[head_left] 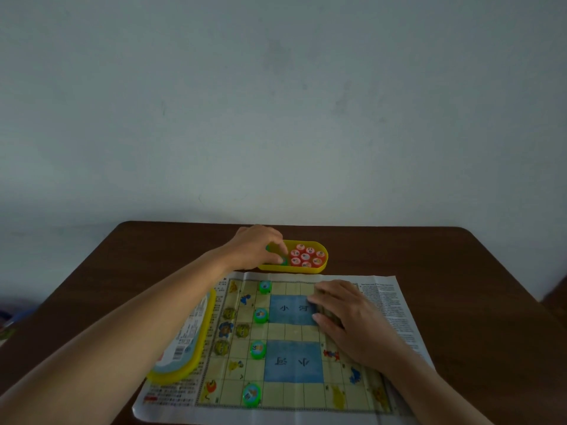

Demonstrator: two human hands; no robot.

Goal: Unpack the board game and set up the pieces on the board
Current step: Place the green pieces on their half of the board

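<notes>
A paper game board (288, 332) with two blue river squares lies on the brown table. Several green round pieces (260, 315) stand in a column on its left part. Behind the board sits a yellow oval box (322, 265) holding several red pieces (306, 256). My left hand (257, 246) reaches into the box's left end, its fingertips pinching a green piece (283, 261). My right hand (340, 311) rests flat on the board's right half, fingers fairly straight, pressing the paper down.
The yellow box lid (184, 342) with a printed label lies face up on the board's left margin. The table's far edge (291, 223) meets a plain wall. Printed rules fill the paper's right margin (389, 305).
</notes>
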